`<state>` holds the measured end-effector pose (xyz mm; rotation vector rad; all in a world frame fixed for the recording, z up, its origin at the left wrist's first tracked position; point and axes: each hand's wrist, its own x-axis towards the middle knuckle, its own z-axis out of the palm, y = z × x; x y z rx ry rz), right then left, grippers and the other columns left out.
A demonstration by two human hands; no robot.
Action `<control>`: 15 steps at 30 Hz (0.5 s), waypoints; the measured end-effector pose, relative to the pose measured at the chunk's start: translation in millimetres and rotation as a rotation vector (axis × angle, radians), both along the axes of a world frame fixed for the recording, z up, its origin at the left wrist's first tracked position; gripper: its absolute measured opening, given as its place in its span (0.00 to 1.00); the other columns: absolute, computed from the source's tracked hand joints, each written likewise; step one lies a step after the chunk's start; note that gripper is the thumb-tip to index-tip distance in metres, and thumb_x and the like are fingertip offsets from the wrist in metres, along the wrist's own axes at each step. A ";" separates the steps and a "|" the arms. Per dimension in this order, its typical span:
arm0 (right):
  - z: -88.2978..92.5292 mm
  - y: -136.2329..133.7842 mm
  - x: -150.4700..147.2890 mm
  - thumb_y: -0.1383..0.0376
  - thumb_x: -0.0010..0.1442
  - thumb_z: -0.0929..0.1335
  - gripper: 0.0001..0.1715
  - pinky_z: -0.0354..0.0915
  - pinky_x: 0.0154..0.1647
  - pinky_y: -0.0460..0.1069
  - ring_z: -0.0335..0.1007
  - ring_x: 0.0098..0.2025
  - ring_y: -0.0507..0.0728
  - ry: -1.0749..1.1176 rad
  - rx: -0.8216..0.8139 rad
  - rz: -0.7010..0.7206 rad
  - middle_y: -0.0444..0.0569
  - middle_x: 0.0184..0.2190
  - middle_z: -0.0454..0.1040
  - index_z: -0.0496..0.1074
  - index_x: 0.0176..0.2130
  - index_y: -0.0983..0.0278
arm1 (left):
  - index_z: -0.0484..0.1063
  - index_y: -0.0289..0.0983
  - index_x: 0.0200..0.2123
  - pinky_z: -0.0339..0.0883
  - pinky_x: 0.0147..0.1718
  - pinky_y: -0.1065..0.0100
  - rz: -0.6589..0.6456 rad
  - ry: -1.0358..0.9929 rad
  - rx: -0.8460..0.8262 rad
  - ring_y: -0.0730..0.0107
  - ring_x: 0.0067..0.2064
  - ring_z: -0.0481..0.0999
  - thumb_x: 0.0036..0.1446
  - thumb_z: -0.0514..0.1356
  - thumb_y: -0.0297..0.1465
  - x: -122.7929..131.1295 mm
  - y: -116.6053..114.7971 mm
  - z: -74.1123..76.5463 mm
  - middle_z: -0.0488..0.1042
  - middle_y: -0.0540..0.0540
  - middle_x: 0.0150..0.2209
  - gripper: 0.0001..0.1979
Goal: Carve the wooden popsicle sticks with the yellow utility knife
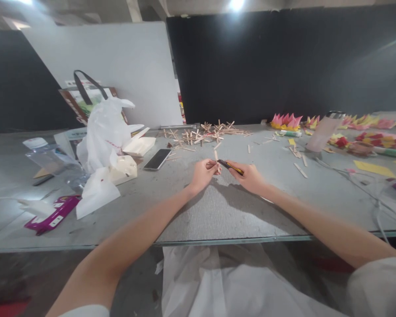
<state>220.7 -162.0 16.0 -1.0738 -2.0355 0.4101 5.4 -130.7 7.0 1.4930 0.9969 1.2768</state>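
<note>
Left hand: our left hand (203, 173) is closed, pinching the lower end of a stick (216, 156) between thumb and fingertips, so the stick stands nearly upright above the table (218, 211).
Right hand: our right hand (251, 176) is closed around a tool (231, 166), slim, black with yellow, its tip aimed left at the stick.
Where they meet: the tool tip is at or just beside the base of the stick, between the two hands. We cannot tell whether it touches.
Step in hand: we judge that the tool is being brought to work on this one stick, held up off the table.
What the next move calls for: in our judgement, a firm pinch on so thin a stick and a steady tip, since the two hands are nearly touching.
Just beyond the hands: a phone (157, 159) lies face up to the left, and loose sticks (300, 170) lie scattered to the right.
Farther back: a pile of stick crosses (201, 132) sits near the far edge.
Left side: a white plastic bag (102, 132), a tote bag (86, 97) behind it, a clear bottle (49, 156) and a purple packet (51, 215).
Right side: paper flowers (286, 121) in pink and yellow, a tumbler (323, 130), a yellow sheet (371, 167) and a cable (366, 189).
Writing and brands: the purple packet has white labels and the tote bag has print, but both are too small and blurred for us to read. We see no brand on the tool or the phone.
</note>
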 end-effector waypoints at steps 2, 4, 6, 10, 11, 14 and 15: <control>0.7 1.3 1.0 0.60 0.71 0.65 0.27 0.71 0.43 0.48 0.82 0.41 0.58 0.012 -0.005 -0.002 0.53 0.50 0.86 0.80 0.63 0.64 | 0.77 0.34 0.34 0.78 0.35 0.65 -0.016 -0.004 0.009 0.68 0.30 0.81 0.53 0.75 0.51 -1.0 0.0 1.0 0.82 0.43 0.30 0.25; 1.8 2.0 1.5 0.59 0.70 0.66 0.27 0.71 0.44 0.49 0.82 0.44 0.60 0.024 -0.014 -0.007 0.55 0.50 0.86 0.81 0.62 0.65 | 0.78 0.34 0.34 0.78 0.35 0.65 -0.026 -0.002 0.015 0.68 0.30 0.81 0.54 0.74 0.50 -1.2 -0.8 2.3 0.82 0.42 0.31 0.24; 3.4 1.6 1.1 0.58 0.70 0.65 0.28 0.71 0.44 0.49 0.82 0.43 0.60 0.034 -0.025 -0.011 0.55 0.48 0.86 0.81 0.61 0.66 | 0.78 0.34 0.34 0.78 0.36 0.65 -0.021 0.004 0.020 0.69 0.30 0.80 0.56 0.73 0.49 -0.5 -2.0 3.5 0.82 0.42 0.31 0.23; 6.6 -2.3 -1.3 0.56 0.70 0.64 0.31 0.67 0.36 0.47 0.76 0.34 0.56 0.047 -0.045 -0.016 0.52 0.38 0.85 0.80 0.62 0.69 | 0.78 0.34 0.35 0.77 0.35 0.64 0.001 0.003 0.011 0.68 0.29 0.80 0.57 0.73 0.48 1.6 -4.3 4.5 0.82 0.42 0.31 0.22; 7.1 -3.5 -2.0 0.56 0.70 0.64 0.31 0.65 0.35 0.47 0.74 0.32 0.55 0.049 -0.050 -0.015 0.51 0.36 0.84 0.80 0.62 0.69 | 0.78 0.34 0.35 0.77 0.35 0.64 0.003 0.002 0.008 0.68 0.29 0.80 0.57 0.73 0.48 2.0 -5.0 4.6 0.82 0.42 0.31 0.22; 7.6 -6.3 -3.5 0.56 0.70 0.64 0.32 0.61 0.31 0.46 0.66 0.28 0.52 0.054 -0.056 -0.009 0.48 0.30 0.79 0.79 0.63 0.71 | 0.79 0.34 0.35 0.78 0.36 0.64 -0.005 0.012 0.011 0.67 0.30 0.81 0.58 0.72 0.49 2.5 -7.2 4.6 0.82 0.41 0.32 0.22; 7.4 -6.7 -3.9 0.56 0.70 0.64 0.32 0.60 0.31 0.46 0.63 0.27 0.51 0.057 -0.055 -0.010 0.47 0.28 0.78 0.80 0.62 0.71 | 0.79 0.34 0.35 0.78 0.36 0.64 -0.009 0.017 0.015 0.66 0.31 0.81 0.58 0.72 0.50 2.5 -7.9 4.5 0.82 0.41 0.32 0.23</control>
